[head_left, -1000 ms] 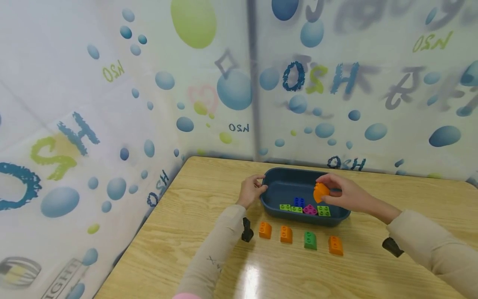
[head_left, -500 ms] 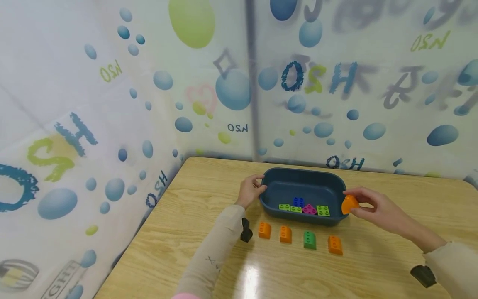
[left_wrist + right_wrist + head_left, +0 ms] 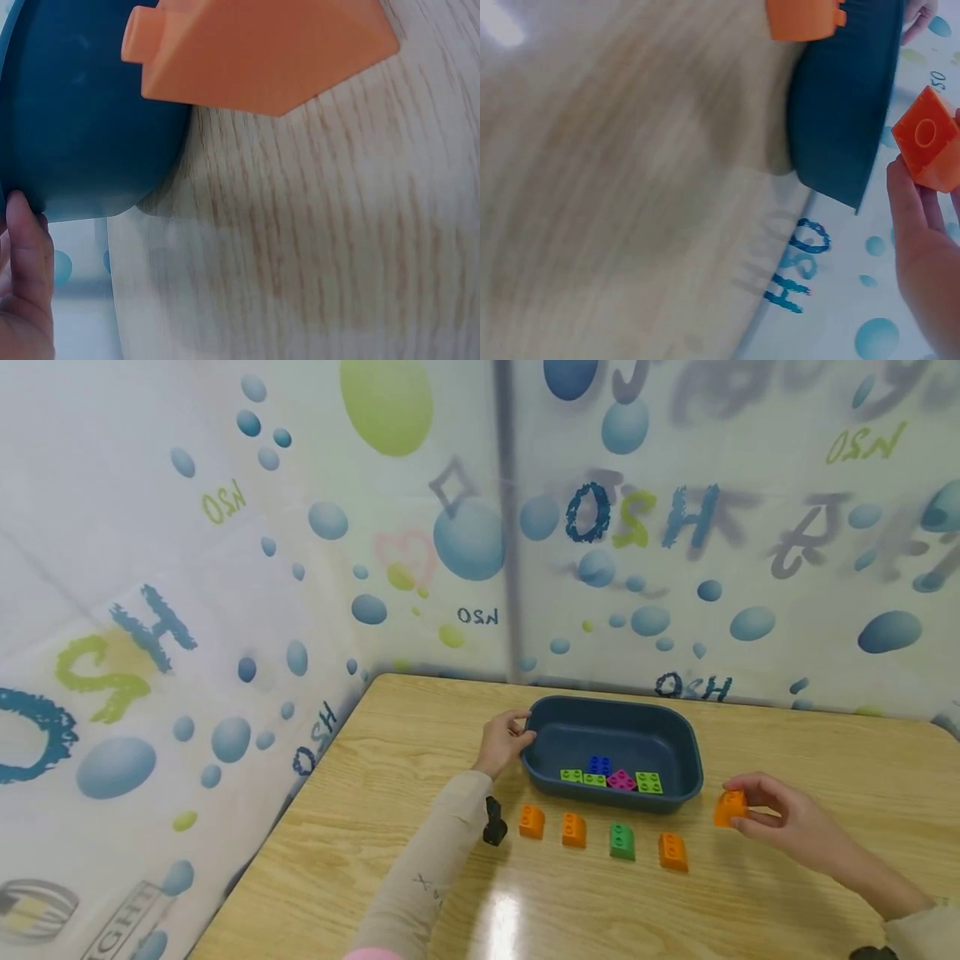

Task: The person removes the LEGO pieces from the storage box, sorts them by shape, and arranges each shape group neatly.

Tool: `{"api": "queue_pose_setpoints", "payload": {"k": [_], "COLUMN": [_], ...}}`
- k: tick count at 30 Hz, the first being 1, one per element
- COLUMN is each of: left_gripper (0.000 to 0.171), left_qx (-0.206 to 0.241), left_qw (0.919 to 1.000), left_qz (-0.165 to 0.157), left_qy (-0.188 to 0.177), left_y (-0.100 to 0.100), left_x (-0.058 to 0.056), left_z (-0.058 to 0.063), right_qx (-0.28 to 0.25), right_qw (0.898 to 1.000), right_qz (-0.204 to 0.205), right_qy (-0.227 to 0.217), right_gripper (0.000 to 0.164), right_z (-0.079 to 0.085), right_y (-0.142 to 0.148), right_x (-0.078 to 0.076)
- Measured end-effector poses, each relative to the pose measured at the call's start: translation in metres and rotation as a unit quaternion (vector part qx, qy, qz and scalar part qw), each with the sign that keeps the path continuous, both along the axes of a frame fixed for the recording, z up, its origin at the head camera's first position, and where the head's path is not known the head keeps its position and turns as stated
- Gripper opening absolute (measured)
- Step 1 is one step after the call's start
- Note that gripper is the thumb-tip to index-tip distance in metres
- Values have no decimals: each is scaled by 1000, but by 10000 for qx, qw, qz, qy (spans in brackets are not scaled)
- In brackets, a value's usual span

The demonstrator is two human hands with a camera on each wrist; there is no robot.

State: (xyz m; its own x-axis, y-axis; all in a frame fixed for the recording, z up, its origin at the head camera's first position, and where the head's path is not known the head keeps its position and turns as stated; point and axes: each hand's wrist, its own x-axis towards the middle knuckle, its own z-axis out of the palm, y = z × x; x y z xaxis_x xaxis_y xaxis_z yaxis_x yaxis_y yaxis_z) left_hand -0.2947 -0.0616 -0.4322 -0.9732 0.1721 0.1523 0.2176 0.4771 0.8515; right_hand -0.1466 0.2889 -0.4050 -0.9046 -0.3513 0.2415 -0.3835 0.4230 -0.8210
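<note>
My left hand (image 3: 504,745) grips the left end of a dark blue plastic tub (image 3: 611,802), thumb and fingers at its rim. That tub (image 3: 82,120) also fills the upper left of the left wrist view. Pinched between my right thumb and fingers is an orange toy building brick (image 3: 727,810); the right hand (image 3: 791,827) holds it over the table, right of the tub. In the right wrist view this brick (image 3: 934,150) shows its hollow underside. Along the tub's near side stand an orange brick (image 3: 532,821), another orange brick (image 3: 573,830), a green brick (image 3: 622,842) and a third orange brick (image 3: 673,852).
Inside the tub, along its near wall, lie lime green bricks (image 3: 649,782), a blue brick (image 3: 600,765) and a magenta brick (image 3: 621,780). The wooden table (image 3: 420,735) runs back to a patterned wall covering (image 3: 420,635), with another on the left.
My right hand has carried the orange brick from above the tub's inside, over the right rim, and down toward the table at the right. The left hand has stayed at the rim.
</note>
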Motion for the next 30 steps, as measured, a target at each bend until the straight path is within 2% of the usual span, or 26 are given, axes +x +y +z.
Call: {"api": "queue_pose_setpoints", "payload": {"k": [5,11,19,23,30], "left_gripper": [35,35,34,34,34], "left_qx": [12,-69,-80,-86,-80], "left_qw": [10000,10000,9999,9999,9999], "left_qz": [-22,33,37,39,39], "left_qy": [0,27,57,99,93], "left_y": [0,0,1,1,0], "left_x": [0,-1,-1,0,2], "left_z": [1,0,-1,-1,1], "right_qx": [-119,312,1006,1228,1295], "right_qw": [9999,9985,9914,9881,9851], "right_qz": [30,-444,-831,-914,-1045], "right_qy": [-14,57,-78,146,435], "right_gripper": [30,32,30,30,31], "right_z": [-18,-33,-43,-48,-54], "right_y": [1,2,3,4,2], "right_x": [3,5,9,11,14]}}
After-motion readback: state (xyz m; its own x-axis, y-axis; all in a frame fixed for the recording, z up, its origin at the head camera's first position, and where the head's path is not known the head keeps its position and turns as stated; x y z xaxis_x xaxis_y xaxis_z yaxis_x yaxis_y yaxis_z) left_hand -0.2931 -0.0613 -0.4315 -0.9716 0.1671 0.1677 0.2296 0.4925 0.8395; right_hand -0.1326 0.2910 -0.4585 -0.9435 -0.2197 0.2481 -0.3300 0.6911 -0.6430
